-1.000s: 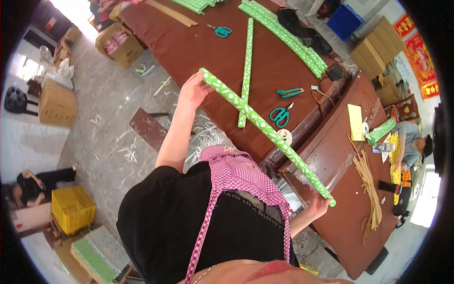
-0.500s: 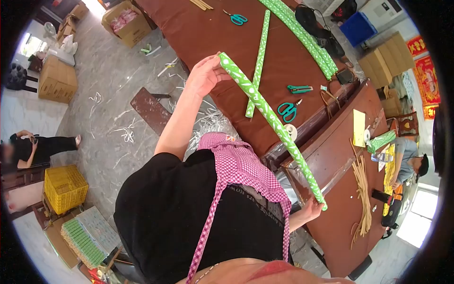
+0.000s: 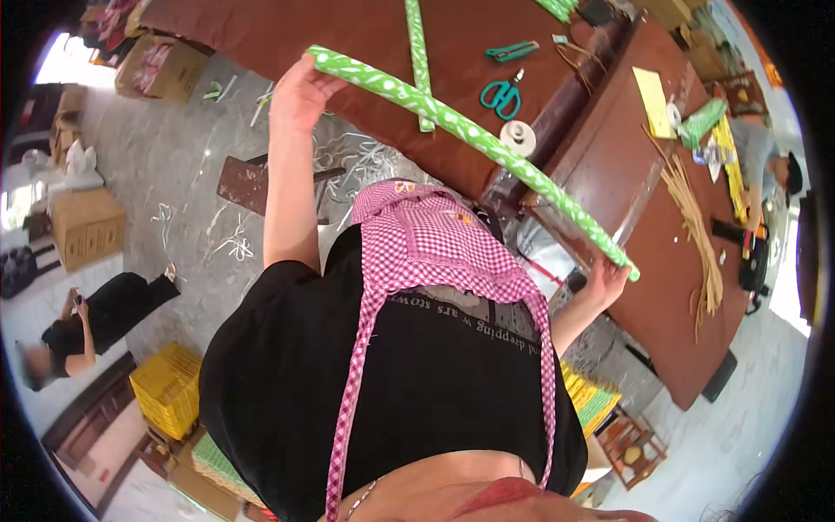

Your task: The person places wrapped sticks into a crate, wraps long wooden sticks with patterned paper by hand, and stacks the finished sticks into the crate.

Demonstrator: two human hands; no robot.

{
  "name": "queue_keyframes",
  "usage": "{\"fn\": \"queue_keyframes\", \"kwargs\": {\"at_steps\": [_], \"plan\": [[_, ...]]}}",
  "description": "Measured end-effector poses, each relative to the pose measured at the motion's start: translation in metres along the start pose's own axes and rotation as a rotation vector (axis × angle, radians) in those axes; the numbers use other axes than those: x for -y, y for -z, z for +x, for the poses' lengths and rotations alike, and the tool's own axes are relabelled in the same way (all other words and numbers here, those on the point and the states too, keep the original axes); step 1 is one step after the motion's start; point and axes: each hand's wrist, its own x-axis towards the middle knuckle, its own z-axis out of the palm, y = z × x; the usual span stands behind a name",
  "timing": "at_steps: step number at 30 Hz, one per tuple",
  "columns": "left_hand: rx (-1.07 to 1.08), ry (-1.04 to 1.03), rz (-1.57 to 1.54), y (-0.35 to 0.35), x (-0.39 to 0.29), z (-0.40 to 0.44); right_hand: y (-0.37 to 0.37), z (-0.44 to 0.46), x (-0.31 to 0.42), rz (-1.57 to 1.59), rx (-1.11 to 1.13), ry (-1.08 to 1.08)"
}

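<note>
A long green tube with white patterns (image 3: 478, 139) is held slantwise in front of my chest, over the table edge. My left hand (image 3: 300, 94) grips its upper left end, with the fingers partly behind it. Near its lower right end, my right hand (image 3: 604, 283) has its fingers closed round the tube. A second green patterned tube (image 3: 417, 52) lies on the brown table (image 3: 348, 35), partly behind the held one. Teal scissors (image 3: 502, 97), a teal cutter (image 3: 511, 51) and a white tape roll (image 3: 517, 137) lie right of it.
On the right table (image 3: 687, 348) are tan strips (image 3: 691, 226), yellow paper (image 3: 652, 103) and a green roll (image 3: 703, 122). A person (image 3: 761, 161) is beyond it; another person (image 3: 113, 322) is at left. A bench (image 3: 243, 184) and white scraps (image 3: 235, 244) are on the floor.
The view has shifted, so the tables sit higher in the picture. Both hands still hold the tube, which now lies at a flatter slant and farther up, with my right hand raised.
</note>
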Motion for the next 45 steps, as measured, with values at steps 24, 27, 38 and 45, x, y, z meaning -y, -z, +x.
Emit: {"fn": "queue_keyframes", "kwargs": {"at_steps": [24, 27, 38, 45], "plan": [[0.126, 0.278, -0.144, -0.032, 0.072, -0.024, -0.094, -0.073, -0.114, -0.144, 0.423, -0.383], [0.098, 0.300, -0.110, -0.031, 0.067, -0.025, -0.095, -0.074, -0.116, -0.234, 0.417, -0.381], [0.042, 0.266, 0.043, -0.007, 0.054, -0.042, -0.117, -0.087, -0.121, -0.403, 0.387, -0.299], [0.006, 0.262, -0.003, -0.008, 0.046, -0.048, -0.115, -0.089, -0.124, -0.384, 0.441, -0.314]]}}
